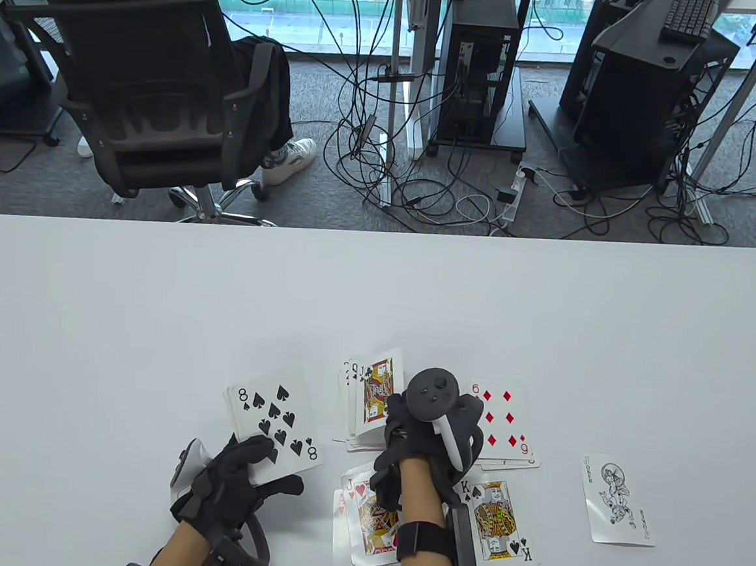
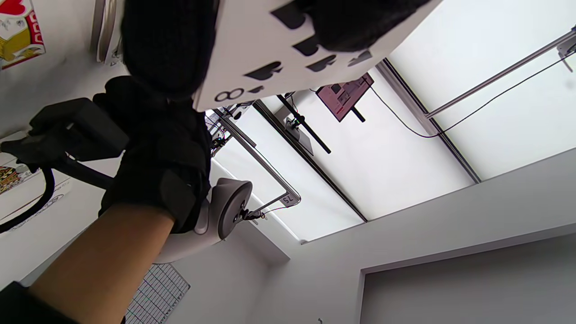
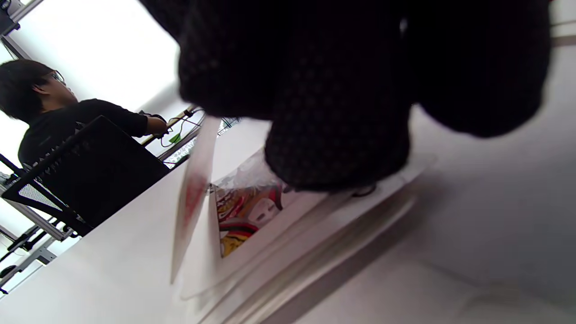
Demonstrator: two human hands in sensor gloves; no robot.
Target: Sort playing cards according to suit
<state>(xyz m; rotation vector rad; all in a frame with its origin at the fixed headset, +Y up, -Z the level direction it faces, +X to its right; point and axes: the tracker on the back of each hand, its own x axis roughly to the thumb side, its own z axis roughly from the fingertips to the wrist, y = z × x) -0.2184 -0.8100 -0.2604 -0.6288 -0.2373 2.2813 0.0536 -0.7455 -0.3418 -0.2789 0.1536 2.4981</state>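
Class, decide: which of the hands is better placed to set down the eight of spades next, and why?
The left hand: its fingers already hold the eight of spades card. The right hand is busy on the jack-topped pile.

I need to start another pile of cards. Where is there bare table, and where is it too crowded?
Free: the whole far half of the table, the left side beyond the 8 of spades, and the strip between the 6 of diamonds and the joker. Crowded: the near centre, around both hands.

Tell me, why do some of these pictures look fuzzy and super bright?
Right wrist view: the gloved fingers sit too close, so they and the card pile blur. Left wrist view: ceiling light panels glare white. Table view: sharp, evenly lit.
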